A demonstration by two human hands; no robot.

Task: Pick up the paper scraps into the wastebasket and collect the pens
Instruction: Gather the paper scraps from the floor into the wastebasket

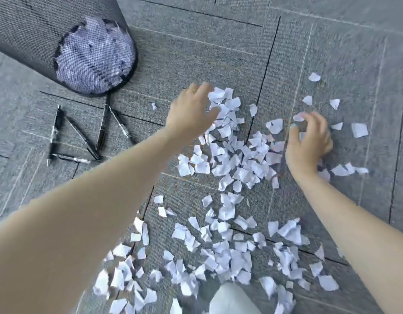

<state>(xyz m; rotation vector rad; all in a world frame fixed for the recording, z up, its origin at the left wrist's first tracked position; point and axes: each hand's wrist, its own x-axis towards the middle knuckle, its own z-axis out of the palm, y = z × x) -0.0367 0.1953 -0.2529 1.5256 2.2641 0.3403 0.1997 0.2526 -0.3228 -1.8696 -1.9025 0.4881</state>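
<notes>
From the head camera, looking down at grey carpet tiles, white paper scraps lie strewn across the floor: a thick heap in the middle between the two hands, a second broad scatter nearer the bottom edge, and a few strays off to the right. The left hand reaches over the upper left edge of the heap, fingers spread wide and blurred; I cannot make out anything gripped in it. The right hand is curled into a claw at the heap's right side, fingertips pinching at scraps, with several pieces partly hidden beneath the palm. How many it actually holds is hard to tell.

The black mesh wastebasket stands at the upper left, its top cut off by the frame; pale paper shows through the mesh at its base. Just below it five dark pens lie loose on the carpet, angled against one another, well apart from the scraps. A pale rounded shape at the bottom edge is cut off and I cannot identify it.
</notes>
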